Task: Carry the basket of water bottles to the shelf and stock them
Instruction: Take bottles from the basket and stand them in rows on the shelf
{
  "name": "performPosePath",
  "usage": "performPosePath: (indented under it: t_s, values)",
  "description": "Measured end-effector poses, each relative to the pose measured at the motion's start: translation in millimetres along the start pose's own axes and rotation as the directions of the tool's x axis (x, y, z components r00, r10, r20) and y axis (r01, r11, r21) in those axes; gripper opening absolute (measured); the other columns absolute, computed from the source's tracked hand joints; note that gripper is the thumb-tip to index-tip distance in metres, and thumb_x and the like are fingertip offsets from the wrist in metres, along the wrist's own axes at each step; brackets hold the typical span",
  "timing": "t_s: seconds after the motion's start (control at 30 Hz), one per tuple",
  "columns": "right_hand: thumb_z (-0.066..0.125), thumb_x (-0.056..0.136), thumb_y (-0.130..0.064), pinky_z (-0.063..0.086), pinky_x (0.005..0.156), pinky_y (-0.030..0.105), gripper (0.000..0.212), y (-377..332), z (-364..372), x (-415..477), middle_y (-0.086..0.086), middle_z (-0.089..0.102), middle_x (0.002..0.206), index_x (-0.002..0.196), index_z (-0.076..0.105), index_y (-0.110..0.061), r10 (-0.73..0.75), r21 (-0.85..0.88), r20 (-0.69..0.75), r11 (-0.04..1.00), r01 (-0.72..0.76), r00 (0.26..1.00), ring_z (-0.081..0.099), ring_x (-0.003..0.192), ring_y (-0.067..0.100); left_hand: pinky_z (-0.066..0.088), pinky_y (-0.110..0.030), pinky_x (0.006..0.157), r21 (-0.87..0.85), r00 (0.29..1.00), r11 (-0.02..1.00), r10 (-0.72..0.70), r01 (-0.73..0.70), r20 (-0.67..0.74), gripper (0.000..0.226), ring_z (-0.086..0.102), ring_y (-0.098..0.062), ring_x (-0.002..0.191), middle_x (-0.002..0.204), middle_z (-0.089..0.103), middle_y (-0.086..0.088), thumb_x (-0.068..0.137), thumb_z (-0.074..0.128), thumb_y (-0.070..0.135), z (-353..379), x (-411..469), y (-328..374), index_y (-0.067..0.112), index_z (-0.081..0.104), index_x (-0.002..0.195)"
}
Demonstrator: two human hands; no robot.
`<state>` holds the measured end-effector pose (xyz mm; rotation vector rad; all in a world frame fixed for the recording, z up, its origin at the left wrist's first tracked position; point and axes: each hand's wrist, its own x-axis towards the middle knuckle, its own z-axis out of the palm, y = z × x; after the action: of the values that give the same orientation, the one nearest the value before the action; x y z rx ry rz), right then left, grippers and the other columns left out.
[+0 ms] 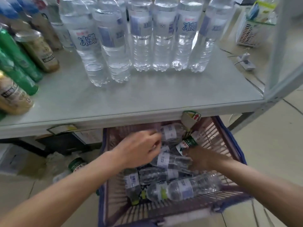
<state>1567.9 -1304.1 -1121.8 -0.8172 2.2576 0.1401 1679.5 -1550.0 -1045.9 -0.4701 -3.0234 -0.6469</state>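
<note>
Small shop: shelf [147, 102] stocked with rows of bottled water [144, 38], other drinks [21, 63], price tags [191, 118] on edge.

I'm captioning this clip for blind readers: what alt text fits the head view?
Left hand and right hand reach among water bottles lying in a basket on the floor before a shelf. More clear bottles stand upright on it; blur hides whether either hand grips one.

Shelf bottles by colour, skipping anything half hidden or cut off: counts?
clear bottles: 6
green bottles: 2
tan bottles: 2
Total: 10, leaving out those behind or cut off.
</note>
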Motion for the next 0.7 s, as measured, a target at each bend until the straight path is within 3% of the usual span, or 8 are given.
performPosePath:
  t_s: [0.1,0.2,0.3,0.37,0.43,0.53,0.6,0.7]
  values:
    - [0.068,0.093,-0.037,0.046,0.11,0.038,0.072,-6.3,13.6,27.2,0.01,0.046,0.154,0.155,0.038,-0.015,-0.057,0.06,-0.036,0.996,0.059,0.998,0.051,0.135,0.028,0.054,-0.035,0.086,0.116,0.986,0.993,-0.034,0.015,0.164,0.034,0.061,-0.023,0.11,0.132,0.057,-0.005,0.102,0.046,0.023,56.5,14.1,-18.9,0.01,0.056,0.131]
    - [0.069,0.093,-0.033,0.044,0.112,0.046,0.079,-18.4,42.9,45.2,0.016,0.032,0.161,0.157,0.032,-0.007,-0.099,-0.056,0.004,0.993,0.099,0.995,0.044,0.139,0.035,0.054,-0.04,0.091,0.257,0.972,0.965,-0.113,0.058,0.205,0.053,0.054,-0.032,0.119,0.144,0.042,-0.014,0.093,0.058,0.016,90.6,34.6,-31.6,0.005,0.044,0.142]
    - [0.068,0.095,-0.023,0.047,0.107,0.051,0.081,-22.8,58.7,53.2,0.021,0.027,0.159,0.158,0.024,0.0,-0.107,-0.16,-0.055,0.982,0.097,0.993,0.045,0.134,0.04,0.054,-0.047,0.089,0.427,0.957,0.886,-0.257,0.179,0.133,0.067,0.053,-0.042,0.117,0.141,0.039,-0.024,0.085,0.066,0.006,93.6,61.1,-23.4,0.0,0.037,0.145]
    - [0.071,0.094,-0.026,0.045,0.109,0.05,0.082,-24.4,57.8,58.5,0.021,0.028,0.157,0.158,0.026,-0.001,-0.126,-0.132,-0.087,0.985,0.114,0.988,0.044,0.135,0.039,0.054,-0.048,0.091,0.502,0.941,0.826,-0.332,0.257,0.065,0.073,0.059,-0.044,0.113,0.132,0.054,-0.026,0.076,0.078,0.008,93.1,78.9,-17.8,-0.003,0.047,0.142]
    - [0.071,0.093,-0.029,0.043,0.111,0.048,0.08,-26.7,59.2,64.8,0.021,0.03,0.155,0.155,0.03,0.0,-0.111,-0.137,-0.085,0.986,0.099,0.99,0.04,0.137,0.038,0.058,-0.049,0.084,0.587,0.905,0.75,-0.421,0.306,0.066,0.08,0.068,-0.044,0.098,0.112,0.068,-0.026,0.051,0.091,0.01,96.6,91.2,-15.9,-0.006,0.065,0.125]
    - [0.073,0.091,-0.038,0.045,0.109,0.05,0.083,-31.8,61.3,67.1,0.02,0.033,0.152,0.153,0.034,0.0,-0.066,-0.17,-0.102,0.984,0.048,0.993,0.038,0.136,0.038,0.061,-0.046,0.07,0.582,0.918,0.757,-0.394,0.297,0.044,0.068,0.071,-0.04,0.08,0.092,0.072,-0.022,0.035,0.093,0.003,105.4,96.5,-17.1,-0.005,0.077,0.101]
    - [0.075,0.087,-0.04,0.048,0.105,0.052,0.084,-33.3,61.2,64.7,0.017,0.036,0.149,0.151,0.036,-0.001,-0.051,-0.165,-0.121,0.986,0.031,0.991,0.042,0.133,0.037,0.06,-0.049,0.079,0.545,0.905,0.781,-0.416,0.304,0.092,0.07,0.069,-0.042,0.092,0.105,0.07,-0.024,0.046,0.094,0.005,98.1,94.6,-18.5,-0.005,0.073,0.113]
    - [0.073,0.086,-0.028,0.055,0.095,0.047,0.06,-25.4,64.7,63.5,0.011,0.049,0.14,0.139,0.05,-0.011,-0.062,-0.053,-0.175,0.997,0.053,0.983,0.058,0.121,0.033,0.047,-0.043,0.101,0.341,0.902,0.868,-0.417,0.36,0.109,0.063,0.052,-0.042,0.126,0.142,0.048,-0.022,0.089,0.073,0.025,85.9,78.9,-25.7,0.001,0.048,0.142]
